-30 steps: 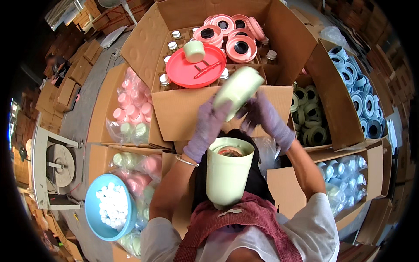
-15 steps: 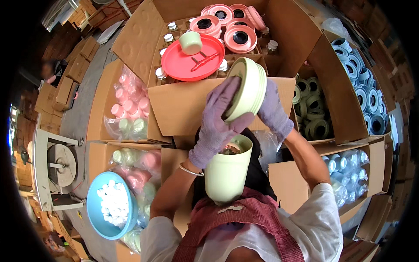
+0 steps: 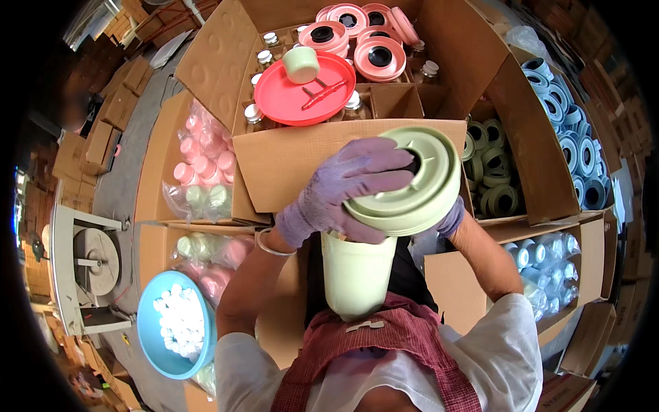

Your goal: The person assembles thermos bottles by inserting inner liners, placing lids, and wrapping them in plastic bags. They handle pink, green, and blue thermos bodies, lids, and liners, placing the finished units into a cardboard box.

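A pale green round lid point(image 3: 436, 175) with a ridged rim and a dark centre tilts over a pale green cylindrical container point(image 3: 358, 278). The container stands upright between my legs, against the red checked apron, its mouth mostly covered by the lid. My left hand point(image 3: 350, 189), in a purple glove, grips the lid from its left side, fingers across the top and thumb at the lower rim. My right hand point(image 3: 451, 218), also gloved, is at the lid's right lower edge; its fingers are hidden behind the lid.
Ahead stands an open carton point(image 3: 350, 154) with white-capped bottles, pink lids point(image 3: 379, 58) and a red tray point(image 3: 302, 103) bearing a green cup point(image 3: 301, 65). Cartons of green rings point(image 3: 491, 165) and blue rings point(image 3: 568, 137) lie right. A blue basin point(image 3: 145, 329) of white caps stands left.
The lid has turned from nearly on edge to flatter, its top now facing up, and come lower over the container's mouth. My left hand has shifted left; my right hand has dropped behind the lid.
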A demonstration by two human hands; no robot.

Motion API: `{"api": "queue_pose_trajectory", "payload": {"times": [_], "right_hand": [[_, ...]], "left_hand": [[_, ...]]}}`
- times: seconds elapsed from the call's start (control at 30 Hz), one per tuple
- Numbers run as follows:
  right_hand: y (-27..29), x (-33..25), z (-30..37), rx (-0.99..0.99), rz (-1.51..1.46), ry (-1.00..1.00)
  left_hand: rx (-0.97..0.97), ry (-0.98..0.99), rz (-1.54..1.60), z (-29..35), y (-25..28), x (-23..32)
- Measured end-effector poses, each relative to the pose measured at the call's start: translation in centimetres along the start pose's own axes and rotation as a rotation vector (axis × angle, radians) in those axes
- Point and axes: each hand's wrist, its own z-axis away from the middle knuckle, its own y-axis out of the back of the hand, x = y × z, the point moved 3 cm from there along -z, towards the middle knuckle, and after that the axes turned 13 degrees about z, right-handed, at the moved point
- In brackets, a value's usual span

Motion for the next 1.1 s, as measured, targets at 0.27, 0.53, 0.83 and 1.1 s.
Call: {"api": "queue_pose_trajectory", "payload": {"times": [0.27,0.53,0.83,1.1], "right_hand": [[-2.0,0.3,1.6,0.331,-0.354,-0.657],[-7.2,-1.0,0.9,0.426,-0.042,-0.392],[-6.7,-2.8,-0.7,0.224,-0.304,-0.273],[-1.7,-11.7,10.0,0.16,0.529,-0.743]], "left_hand": [[-0.017,0.656,0.633,11.2,-0.2,-4.6],[-0.194,0.498,0.493,10.7,-1.3,-3.0],[0.118,0.62,0.347,15.1,-3.1,-2.6],[0.579,1.153,0.755,19.5,-13.8,0.3]]}}
